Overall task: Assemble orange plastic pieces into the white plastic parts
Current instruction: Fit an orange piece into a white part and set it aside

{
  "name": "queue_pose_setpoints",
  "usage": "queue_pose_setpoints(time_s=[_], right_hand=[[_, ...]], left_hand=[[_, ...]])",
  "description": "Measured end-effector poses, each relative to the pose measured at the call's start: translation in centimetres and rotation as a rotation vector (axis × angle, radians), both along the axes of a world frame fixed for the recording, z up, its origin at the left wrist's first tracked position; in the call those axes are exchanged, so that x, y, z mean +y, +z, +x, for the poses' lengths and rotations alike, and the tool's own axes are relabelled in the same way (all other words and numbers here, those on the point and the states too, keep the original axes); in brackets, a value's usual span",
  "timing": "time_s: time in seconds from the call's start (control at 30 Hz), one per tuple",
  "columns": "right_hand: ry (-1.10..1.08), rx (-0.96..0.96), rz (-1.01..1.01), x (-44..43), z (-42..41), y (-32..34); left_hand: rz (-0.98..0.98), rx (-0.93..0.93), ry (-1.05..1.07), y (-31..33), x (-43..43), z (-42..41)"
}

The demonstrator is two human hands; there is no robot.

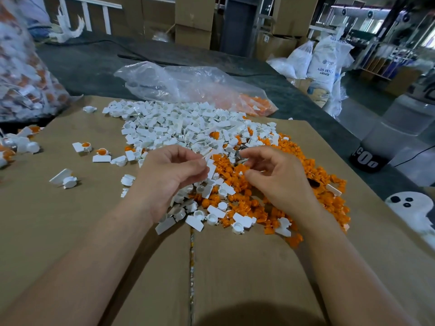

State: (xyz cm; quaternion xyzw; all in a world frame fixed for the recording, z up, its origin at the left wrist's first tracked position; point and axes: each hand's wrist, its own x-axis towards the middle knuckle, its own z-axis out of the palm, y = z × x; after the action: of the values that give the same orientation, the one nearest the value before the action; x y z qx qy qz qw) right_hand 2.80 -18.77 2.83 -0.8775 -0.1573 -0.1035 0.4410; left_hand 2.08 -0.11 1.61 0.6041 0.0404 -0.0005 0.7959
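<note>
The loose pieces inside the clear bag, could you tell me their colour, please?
Orange pieces in the clear bag; head view shows them best.

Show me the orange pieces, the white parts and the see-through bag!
orange pieces (249, 204): head view, lower part of the orange pile.
white parts (179, 123): head view, middle of the white pile.
see-through bag (188, 81): head view, its crinkled top.

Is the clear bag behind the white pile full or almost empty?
Almost empty: the clear bag lies slumped and flat, with only a small heap of orange pieces at its right end.
</note>
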Motion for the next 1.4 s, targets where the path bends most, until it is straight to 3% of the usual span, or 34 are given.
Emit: queue_pose_setpoints(time_s=[0.13,0.3,0.53,0.67,0.8,1.0,1.4], right_hand=[[0.045,-0.021,-0.002,0.8,0.0,-0.6],[0.077,-0.024,0.008,1.2,0.0,-0.7],[0.089,-0.039,0.066,1.5,-0.1,-0.8],[0.117,-0.038,0.103,1.6,-0.3,-1.0],[0.124,-0.061,0.091,1.7,-0.3,-1.1],[0.119,-0.068,0.179,1.8,-0.3,-1.3],[0.117,-0.235,0.170,2.6,-0.7,-1.4]], left_hand=[[0.260,-0.061,0.045,-0.2,-0.3,-0.2],[0.341,-0.077,0.040,-0.1,-0.5,-0.4],[0.313,-0.120,0.029,0.1,-0.5,-0.8],[0.145,-0.069,0.060,0.2,-0.4,-0.6],[0.235,-0.110,0.074,0.1,-0.4,-0.5],[0.093,-0.064,0.027,-0.1,-0.4,-0.2],[0.206,-0.097,-0.006,0.3,-0.9,-1.1]])
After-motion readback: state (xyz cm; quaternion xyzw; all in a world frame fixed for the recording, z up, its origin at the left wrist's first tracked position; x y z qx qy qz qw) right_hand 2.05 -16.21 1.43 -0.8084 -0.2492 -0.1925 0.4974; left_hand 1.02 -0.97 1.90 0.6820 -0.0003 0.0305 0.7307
